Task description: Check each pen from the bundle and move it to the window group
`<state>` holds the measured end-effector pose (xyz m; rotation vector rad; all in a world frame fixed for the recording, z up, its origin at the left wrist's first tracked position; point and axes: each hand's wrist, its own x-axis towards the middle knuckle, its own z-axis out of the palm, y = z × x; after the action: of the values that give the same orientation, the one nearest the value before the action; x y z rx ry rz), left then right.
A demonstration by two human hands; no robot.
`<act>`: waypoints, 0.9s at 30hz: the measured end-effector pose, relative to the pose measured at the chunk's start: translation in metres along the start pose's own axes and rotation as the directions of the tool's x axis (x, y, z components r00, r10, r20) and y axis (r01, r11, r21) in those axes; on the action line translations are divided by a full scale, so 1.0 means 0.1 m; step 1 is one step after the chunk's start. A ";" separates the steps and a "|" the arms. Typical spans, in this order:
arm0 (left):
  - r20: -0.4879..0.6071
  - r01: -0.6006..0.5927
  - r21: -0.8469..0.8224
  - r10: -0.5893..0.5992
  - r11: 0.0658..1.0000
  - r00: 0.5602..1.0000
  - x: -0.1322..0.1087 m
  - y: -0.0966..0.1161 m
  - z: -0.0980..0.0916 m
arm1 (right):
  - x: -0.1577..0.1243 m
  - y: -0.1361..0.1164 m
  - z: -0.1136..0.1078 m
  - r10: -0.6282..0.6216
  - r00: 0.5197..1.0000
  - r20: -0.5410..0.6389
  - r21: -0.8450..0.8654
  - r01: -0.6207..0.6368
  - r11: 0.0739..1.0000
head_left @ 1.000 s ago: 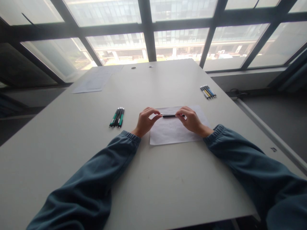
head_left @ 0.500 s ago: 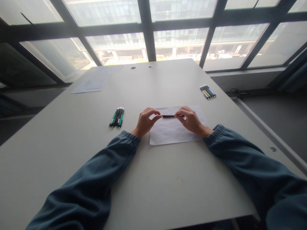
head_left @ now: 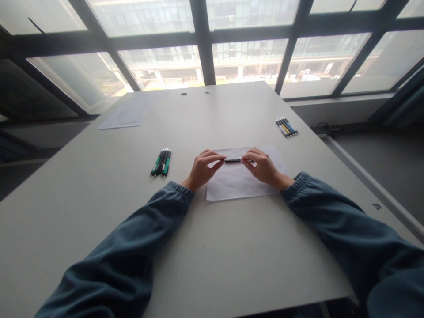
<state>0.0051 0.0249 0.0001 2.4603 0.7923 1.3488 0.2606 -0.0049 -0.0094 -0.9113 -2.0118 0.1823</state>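
Observation:
A thin dark pen (head_left: 233, 160) is held level just above a white sheet of paper (head_left: 238, 181) in the middle of the grey table. My left hand (head_left: 202, 169) pinches its left end between thumb and fingers. My right hand (head_left: 261, 166) pinches its right end the same way. Both wrists rest near the paper, and both arms wear blue-grey sleeves.
A bunch of green and black pens (head_left: 161, 162) lies to the left of my hands. Several blue, yellow and white pens (head_left: 286, 126) lie near the table's right edge. More paper (head_left: 132, 112) sits at the far left corner. Large windows stand beyond the table (head_left: 212, 247).
My left fingers have slid a little to the right along the pen, so less of it shows between my hands. Nothing else has moved.

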 end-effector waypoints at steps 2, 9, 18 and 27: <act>0.012 0.007 0.006 -0.007 1.000 1.000 0.00 0.01 0.00 | 0.00 0.00 0.00 0.013 1.000 0.009 0.000 -0.013 1.000; 0.027 0.019 0.044 -0.021 0.999 0.999 0.02 0.05 -0.01 | 0.00 -0.01 -0.01 0.020 0.999 0.033 0.019 -0.020 1.000; -0.145 0.097 0.086 -0.084 0.992 0.986 0.03 0.03 -0.02 | 0.00 0.09 0.01 0.157 0.967 -0.202 -0.030 -0.166 0.986; -0.142 0.141 0.077 -0.129 0.987 0.981 0.02 0.01 -0.01 | -0.07 0.20 0.07 0.215 0.971 0.108 -0.194 -0.191 0.962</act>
<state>0.0052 0.0253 0.0029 2.3476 1.0506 1.4739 0.2675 0.0064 -0.0270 -1.2527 -2.0761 0.1764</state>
